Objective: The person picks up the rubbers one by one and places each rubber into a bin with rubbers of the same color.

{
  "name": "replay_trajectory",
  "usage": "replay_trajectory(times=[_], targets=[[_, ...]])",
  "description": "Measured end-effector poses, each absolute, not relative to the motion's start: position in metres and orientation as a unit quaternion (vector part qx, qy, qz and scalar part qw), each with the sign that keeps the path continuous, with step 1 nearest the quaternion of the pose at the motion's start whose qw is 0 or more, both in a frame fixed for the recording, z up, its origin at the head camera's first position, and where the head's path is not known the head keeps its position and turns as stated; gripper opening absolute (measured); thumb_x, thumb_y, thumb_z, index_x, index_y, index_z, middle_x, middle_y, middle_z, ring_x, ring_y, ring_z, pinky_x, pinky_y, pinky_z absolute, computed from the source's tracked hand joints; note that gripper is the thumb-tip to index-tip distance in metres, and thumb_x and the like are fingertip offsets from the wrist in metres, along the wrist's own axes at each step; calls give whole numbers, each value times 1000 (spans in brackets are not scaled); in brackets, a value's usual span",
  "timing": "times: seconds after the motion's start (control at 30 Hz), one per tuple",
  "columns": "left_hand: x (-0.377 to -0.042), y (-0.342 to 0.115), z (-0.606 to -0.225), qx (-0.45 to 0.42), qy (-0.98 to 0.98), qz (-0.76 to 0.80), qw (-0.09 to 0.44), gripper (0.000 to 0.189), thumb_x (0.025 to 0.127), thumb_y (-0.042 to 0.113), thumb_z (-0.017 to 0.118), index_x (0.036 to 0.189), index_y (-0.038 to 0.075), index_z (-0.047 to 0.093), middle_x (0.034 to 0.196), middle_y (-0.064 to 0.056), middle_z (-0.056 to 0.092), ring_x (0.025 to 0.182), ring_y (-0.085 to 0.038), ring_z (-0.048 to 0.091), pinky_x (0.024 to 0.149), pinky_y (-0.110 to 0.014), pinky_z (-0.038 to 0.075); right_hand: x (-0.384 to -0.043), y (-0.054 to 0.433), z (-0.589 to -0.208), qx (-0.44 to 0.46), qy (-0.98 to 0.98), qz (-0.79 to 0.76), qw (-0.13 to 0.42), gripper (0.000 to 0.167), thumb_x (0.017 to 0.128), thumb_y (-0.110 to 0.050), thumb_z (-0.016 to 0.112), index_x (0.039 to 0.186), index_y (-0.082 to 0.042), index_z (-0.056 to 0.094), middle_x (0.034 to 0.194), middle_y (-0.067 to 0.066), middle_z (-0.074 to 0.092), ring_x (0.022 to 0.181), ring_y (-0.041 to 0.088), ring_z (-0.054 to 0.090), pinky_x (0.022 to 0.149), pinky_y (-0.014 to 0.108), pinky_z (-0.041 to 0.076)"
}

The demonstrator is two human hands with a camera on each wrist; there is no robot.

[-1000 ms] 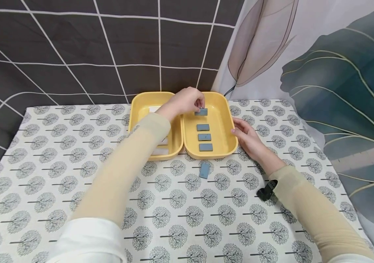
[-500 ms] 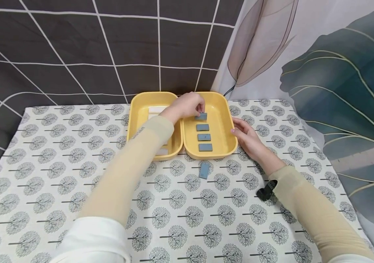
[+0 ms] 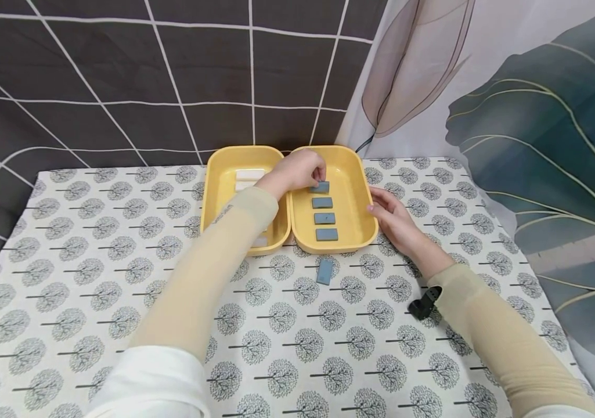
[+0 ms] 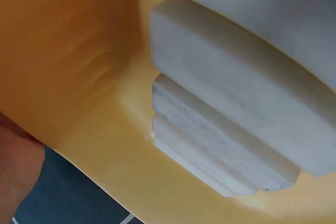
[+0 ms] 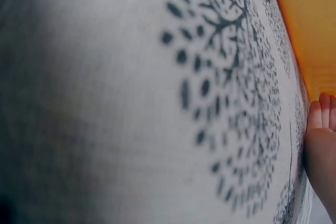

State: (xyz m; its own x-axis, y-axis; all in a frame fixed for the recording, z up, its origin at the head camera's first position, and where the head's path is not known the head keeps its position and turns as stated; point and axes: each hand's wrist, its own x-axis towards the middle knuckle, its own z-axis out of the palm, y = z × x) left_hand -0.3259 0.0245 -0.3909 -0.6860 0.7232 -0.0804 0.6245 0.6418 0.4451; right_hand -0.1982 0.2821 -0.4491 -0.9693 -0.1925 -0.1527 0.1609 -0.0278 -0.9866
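My left hand [image 3: 299,167] reaches into the right yellow tray [image 3: 349,191] and pinches a blue-grey rectangular tile [image 3: 321,187] between thumb and fingers, low over the tray floor. Three like tiles [image 3: 324,218] lie flat in a column nearer to me. Outside the tray's right wall, my right hand [image 3: 399,223] rests with its fingers along the side and its thumb tip at the rim. The right wrist view shows those fingers [image 5: 315,114] extended against the yellow wall. Another blue-grey tile [image 3: 324,271] lies on the cloth in front of the tray.
A second yellow tray [image 3: 216,174] stands directly left of the first, partly hidden under my left forearm. Several white blocks [image 4: 231,72] lie in rows inside it. A tree-print cloth [image 3: 281,354] covers the table. Behind the trays hangs a dark gridded cloth [image 3: 198,64].
My left hand has brought the pinched tile slightly toward me, closer to the column of tiles. The left forearm has shifted a little to the right. My right hand stays put.
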Motion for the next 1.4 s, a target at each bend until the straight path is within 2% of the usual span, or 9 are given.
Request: replay_trajectory(times=[0.37,0.7,1.17,1.4], targets=[[-324,25,-394,373,898,198,126,10,95,3,74,102,7,78,106,-7,77,102,-20,67,97,-32,57,-197,281,-448,-11,686,-717,124,62,105,-1,51,162,5,27,137,-6,56,124,8,57,106,14,54],[-323,24,-394,374,897,199,125,8,95,6,76,102,7,78,107,-8,78,103,-21,69,99,-33,57,-197,280,-446,-6,692,-710,128,62,105,-1,50,162,5,27,139,-6,54,126,8,55,107,13,53],[-326,25,-394,354,908,184,132,10,97,9,73,106,8,79,107,-6,78,104,-21,67,101,-34,56,-199,279,-446,-6,689,-713,130,62,105,-1,50,162,4,28,137,-7,55,125,9,56,107,14,54],[-325,25,-394,351,912,166,132,15,96,7,68,106,8,79,107,-7,76,103,-21,66,100,-35,57,-199,279,-447,-14,687,-715,128,62,105,-1,50,162,6,27,137,-6,56,125,9,57,107,14,54]])
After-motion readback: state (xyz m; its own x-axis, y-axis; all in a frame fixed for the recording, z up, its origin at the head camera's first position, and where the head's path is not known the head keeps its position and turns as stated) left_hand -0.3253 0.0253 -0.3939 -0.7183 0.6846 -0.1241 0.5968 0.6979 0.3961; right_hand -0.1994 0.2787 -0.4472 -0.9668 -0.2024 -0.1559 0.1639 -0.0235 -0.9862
